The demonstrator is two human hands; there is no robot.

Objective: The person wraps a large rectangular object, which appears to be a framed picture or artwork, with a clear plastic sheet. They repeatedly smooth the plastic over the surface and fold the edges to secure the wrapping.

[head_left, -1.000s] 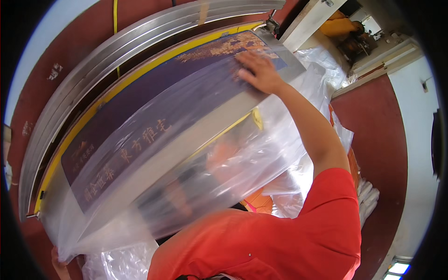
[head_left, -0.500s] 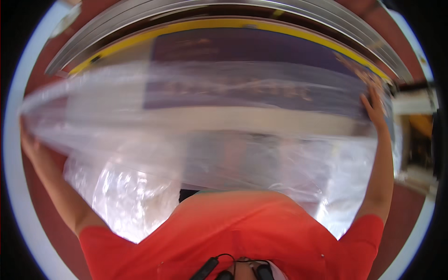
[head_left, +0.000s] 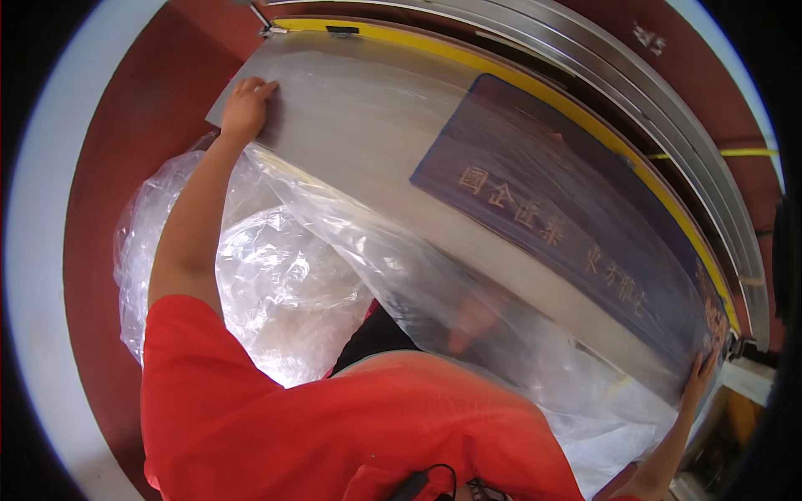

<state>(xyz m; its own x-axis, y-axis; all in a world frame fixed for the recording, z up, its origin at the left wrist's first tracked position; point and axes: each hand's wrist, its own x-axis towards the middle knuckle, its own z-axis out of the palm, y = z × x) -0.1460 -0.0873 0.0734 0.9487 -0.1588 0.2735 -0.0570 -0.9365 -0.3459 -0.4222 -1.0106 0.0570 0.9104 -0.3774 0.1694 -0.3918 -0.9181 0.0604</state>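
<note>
A long flat panel (head_left: 359,92) with a pale metallic surface and a dark purple printed area (head_left: 535,159) lies slantwise before me. Clear plastic film (head_left: 351,242) is spread over it and hangs down its near side in wrinkles. At the panel's left end, my left hand (head_left: 245,108) is closed with curled fingers on the film, close against the surface. My right hand (head_left: 702,376) rests at the right end, its fingers stretched out along the film-covered edge. Part of that hand is hard to make out.
A yellow strip (head_left: 468,55) runs along the panel's far edge, with curved-looking metal rails (head_left: 618,75) beyond. Bunched clear plastic (head_left: 276,267) lies at my left near side. A reddish floor (head_left: 125,167) surrounds this, and a pale piece of equipment (head_left: 748,380) stands at the right.
My left hand has moved inward from the far left, bringing the film down onto the panel's left end. The view has turned, and my right hand appears lower at the right.
</note>
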